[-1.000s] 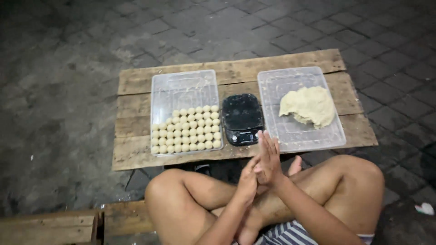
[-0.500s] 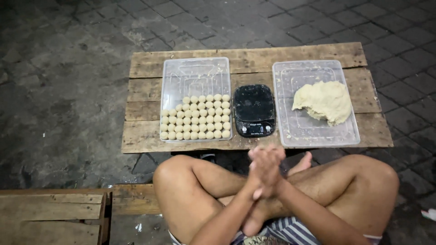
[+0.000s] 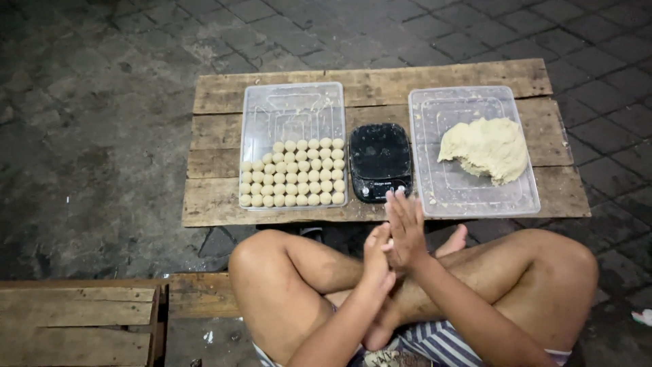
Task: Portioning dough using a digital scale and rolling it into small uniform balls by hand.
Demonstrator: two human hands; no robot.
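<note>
I'm seeing left hand (image 3: pixel 375 257) and right hand (image 3: pixel 406 230) pressing palm to palm above the scale (image 3: pixel 380 162); contents hidden. Dough balls (image 3: pixel 292 172) sitting in the left tray (image 3: pixel 292 102). Risk: anything between the palms slipping onto paving.

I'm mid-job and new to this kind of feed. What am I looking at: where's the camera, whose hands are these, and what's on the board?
There is no machine here. One camera sits on a person's head and looks down at their crossed legs. The left hand and right hand are pressed palm to palm; whether anything lies between them is hidden. In front is a low wooden board on paving. On it stand a clear tray with rows of small dough balls, a black kitchen scale, and a second clear tray with a lump of dough.
</note>
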